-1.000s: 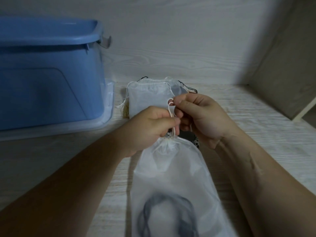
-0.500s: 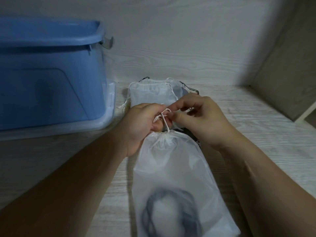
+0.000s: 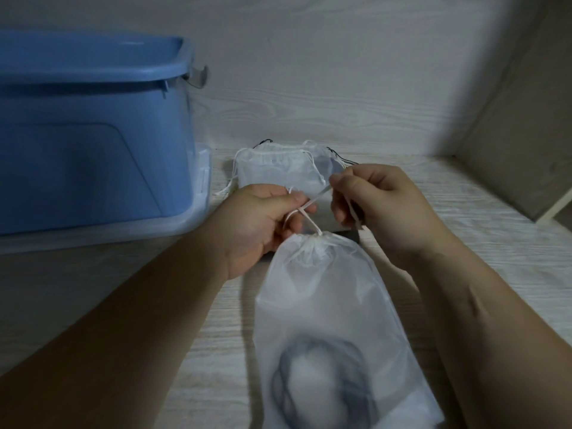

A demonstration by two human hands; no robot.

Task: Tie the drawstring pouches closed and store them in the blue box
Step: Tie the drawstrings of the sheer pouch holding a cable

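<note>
Hands (image 3: 253, 224) wider apart on drawstring (image 3: 315, 199); pouch (image 3: 325, 301) contents murky

Left hand (image 3: 257, 226) and right hand (image 3: 382, 205) pinch the cord (image 3: 312, 201) of a pouch (image 3: 325, 301)
The white pouch lies on a pale wooden surface (image 3: 464, 212), neck gathered, a dark coil (image 3: 280, 379) showing through it; more pouches (image 3: 272, 171) lie just beyond the hands, a blue box (image 3: 93, 150) at left.

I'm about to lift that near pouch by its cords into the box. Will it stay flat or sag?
Likely floppy: the pouch is thin, translucent fabric, gathered in soft pleats at its neck. The dark coil inside lies at the bottom, so it would probably hang bottom-heavy from the drawstring.
</note>
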